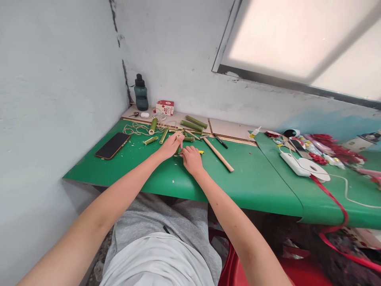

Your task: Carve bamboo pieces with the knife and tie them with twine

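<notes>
Left hand [170, 146] pinches a bamboo stub [179, 151] — right hand [192, 159] curled on yellow tool [201, 151]; I'd cut short, away from fingers.

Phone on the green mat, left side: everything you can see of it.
The phone is a slim dark slab with rounded corners, lying flat and askew, glossy face up, screen dark. A thin brownish edge shows along its near side, perhaps a case. It rests on the green table cover near the left end. The string and a short green bamboo piece lie close but apart; the left hand is to its right, not touching.
</notes>
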The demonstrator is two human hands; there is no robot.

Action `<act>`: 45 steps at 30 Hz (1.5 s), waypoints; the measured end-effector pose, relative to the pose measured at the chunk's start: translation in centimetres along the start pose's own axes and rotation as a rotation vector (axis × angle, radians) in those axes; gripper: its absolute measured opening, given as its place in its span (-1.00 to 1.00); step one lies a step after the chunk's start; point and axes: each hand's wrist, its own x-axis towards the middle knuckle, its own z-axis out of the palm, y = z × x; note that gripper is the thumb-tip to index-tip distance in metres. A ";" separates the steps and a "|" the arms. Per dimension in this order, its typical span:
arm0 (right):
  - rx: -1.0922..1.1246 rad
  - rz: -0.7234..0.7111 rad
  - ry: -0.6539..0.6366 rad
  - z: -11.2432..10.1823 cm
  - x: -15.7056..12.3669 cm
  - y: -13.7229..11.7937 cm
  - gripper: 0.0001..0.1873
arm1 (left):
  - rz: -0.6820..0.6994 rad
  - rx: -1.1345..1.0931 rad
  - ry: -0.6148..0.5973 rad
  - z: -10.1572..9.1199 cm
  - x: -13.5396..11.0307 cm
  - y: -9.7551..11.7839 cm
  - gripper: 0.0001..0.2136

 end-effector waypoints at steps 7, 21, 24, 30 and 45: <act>-0.006 -0.007 -0.040 0.6 0.9 0.0 -0.81 | -0.014 -0.010 0.008 -0.5 0.0 -0.2 -0.48; 0.091 0.014 0.070 0.2 0.5 0.0 -0.78 | -0.014 -0.062 0.084 -1.0 -0.3 0.4 -0.37; 0.120 -0.006 0.069 0.3 0.6 0.1 -0.79 | -0.026 -0.088 0.079 -1.1 -0.1 0.5 -0.36; 0.139 -0.009 0.072 0.4 0.7 0.2 -0.77 | -0.046 -0.104 0.041 -0.6 0.9 0.1 -0.34; 0.097 -0.028 0.045 0.7 1.3 0.3 -0.79 | -0.005 -0.060 0.039 -0.2 0.9 0.0 -0.36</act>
